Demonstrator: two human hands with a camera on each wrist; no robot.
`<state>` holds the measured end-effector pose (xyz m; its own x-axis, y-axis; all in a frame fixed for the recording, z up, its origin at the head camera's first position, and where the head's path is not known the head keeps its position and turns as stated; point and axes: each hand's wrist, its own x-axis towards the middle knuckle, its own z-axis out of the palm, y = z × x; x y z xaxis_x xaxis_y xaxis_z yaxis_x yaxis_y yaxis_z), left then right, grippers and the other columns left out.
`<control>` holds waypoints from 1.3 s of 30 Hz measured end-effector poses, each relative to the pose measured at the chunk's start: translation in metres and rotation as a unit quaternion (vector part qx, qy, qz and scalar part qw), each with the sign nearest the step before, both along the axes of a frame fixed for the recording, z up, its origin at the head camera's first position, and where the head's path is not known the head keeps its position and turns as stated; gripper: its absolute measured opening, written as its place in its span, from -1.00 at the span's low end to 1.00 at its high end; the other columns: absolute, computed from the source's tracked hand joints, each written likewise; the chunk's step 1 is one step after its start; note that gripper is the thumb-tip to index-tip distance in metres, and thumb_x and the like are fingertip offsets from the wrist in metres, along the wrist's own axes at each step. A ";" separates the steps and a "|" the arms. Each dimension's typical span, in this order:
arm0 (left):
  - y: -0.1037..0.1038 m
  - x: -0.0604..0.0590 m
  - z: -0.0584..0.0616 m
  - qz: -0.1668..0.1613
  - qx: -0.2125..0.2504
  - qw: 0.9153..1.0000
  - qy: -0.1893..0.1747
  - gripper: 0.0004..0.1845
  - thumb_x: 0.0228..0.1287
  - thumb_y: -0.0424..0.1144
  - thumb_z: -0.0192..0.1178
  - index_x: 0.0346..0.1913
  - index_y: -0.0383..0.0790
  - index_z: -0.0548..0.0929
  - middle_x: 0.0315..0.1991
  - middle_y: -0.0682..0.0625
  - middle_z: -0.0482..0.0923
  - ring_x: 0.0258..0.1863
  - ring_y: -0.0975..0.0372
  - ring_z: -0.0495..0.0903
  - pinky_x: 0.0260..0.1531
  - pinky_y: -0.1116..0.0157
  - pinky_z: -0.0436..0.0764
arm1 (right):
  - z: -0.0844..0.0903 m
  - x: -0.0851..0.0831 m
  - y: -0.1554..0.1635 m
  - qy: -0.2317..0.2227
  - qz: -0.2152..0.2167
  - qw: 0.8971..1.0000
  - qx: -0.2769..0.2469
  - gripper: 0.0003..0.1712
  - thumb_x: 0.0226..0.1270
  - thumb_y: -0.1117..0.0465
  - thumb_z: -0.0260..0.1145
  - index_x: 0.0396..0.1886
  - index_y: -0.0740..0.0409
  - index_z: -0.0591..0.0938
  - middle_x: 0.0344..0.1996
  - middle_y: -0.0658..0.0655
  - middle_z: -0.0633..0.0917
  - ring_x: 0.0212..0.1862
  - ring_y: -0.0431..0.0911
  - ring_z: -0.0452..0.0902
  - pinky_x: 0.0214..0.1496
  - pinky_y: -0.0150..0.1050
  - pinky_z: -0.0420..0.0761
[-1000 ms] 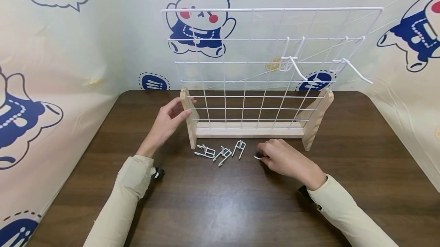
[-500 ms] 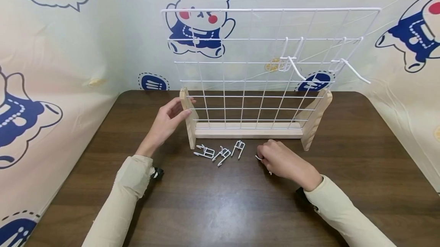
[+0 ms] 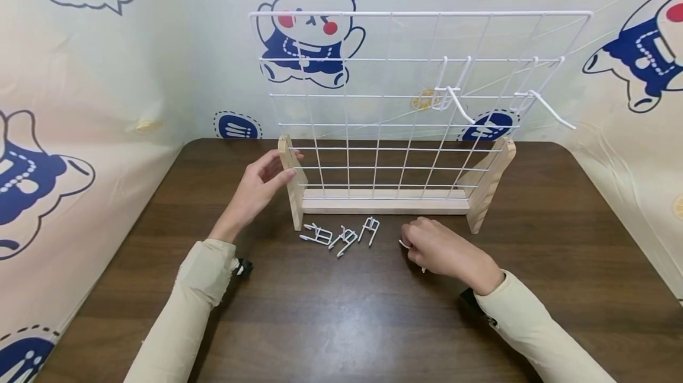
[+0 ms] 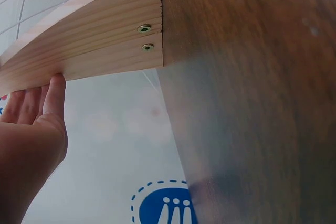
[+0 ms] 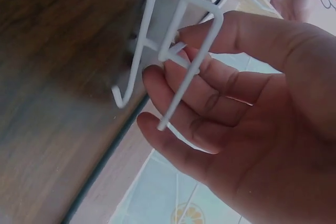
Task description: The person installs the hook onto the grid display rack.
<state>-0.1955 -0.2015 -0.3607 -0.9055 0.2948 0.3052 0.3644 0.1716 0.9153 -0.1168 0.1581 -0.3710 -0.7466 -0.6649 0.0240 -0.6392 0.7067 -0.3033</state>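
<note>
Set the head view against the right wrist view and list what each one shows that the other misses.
Only the head view shows the whole white wire grid in its wooden stand, two hooks hung on it, three loose hooks on the table, and the left hand resting on the stand's side. Only the right wrist view shows the shape of the held hook and the fingers pinching it. Both show the right hand and the dark table.

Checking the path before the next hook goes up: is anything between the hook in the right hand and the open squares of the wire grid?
Nothing visible: the right hand pinches a hook just in front of the grid.
</note>
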 end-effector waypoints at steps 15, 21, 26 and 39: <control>0.005 0.010 0.014 -0.001 -0.006 1.000 -0.001 -0.58 0.46 -0.33 0.15 0.29 -0.42 0.45 0.21 -0.18 0.56 0.25 0.17 0.50 0.22 0.33 0.49 | 0.008 0.003 -0.003 0.033 -0.002 0.999 -0.040 -0.72 0.10 0.50 0.31 -0.44 0.09 0.44 -0.60 -0.11 0.39 -0.53 -0.24 0.31 -0.51 -0.39 0.38; 0.001 0.002 0.003 0.001 -0.005 1.000 0.000 -0.61 0.46 -0.32 0.16 0.29 -0.29 0.49 0.21 -0.14 0.57 0.26 0.14 0.49 0.22 0.34 0.48 | 0.009 0.003 -0.005 0.062 0.016 0.995 -0.072 -0.72 0.11 0.52 0.32 -0.38 0.13 0.45 -0.59 -0.12 0.40 -0.54 -0.26 0.31 -0.52 -0.41 0.39; -0.003 -0.005 -0.008 0.000 -0.002 1.000 0.002 -0.58 0.46 -0.29 0.17 0.31 -0.28 0.47 0.24 -0.17 0.54 0.30 0.03 0.45 0.24 0.31 0.48 | 0.010 0.004 -0.005 0.060 0.012 0.996 -0.065 -0.72 0.09 0.53 0.32 -0.38 0.12 0.47 -0.56 -0.11 0.44 -0.50 -0.24 0.36 -0.48 -0.39 0.42; -0.003 -0.005 -0.008 0.001 -0.003 1.000 0.006 -0.59 0.46 -0.28 0.17 0.31 -0.23 0.48 0.22 -0.11 0.56 0.28 0.03 0.47 0.23 0.32 0.48 | 0.008 0.004 -0.007 0.035 0.002 0.998 -0.057 -0.81 0.13 0.44 0.39 -0.36 0.12 0.56 -0.52 -0.09 0.55 -0.47 -0.26 0.41 -0.42 -0.35 0.49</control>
<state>-0.2005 -0.2048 -0.3683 -0.9026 0.2953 0.3133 0.3743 0.1785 0.9100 -0.1127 0.1514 -0.3627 -0.7374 -0.6582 0.1520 -0.6648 0.6672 -0.3359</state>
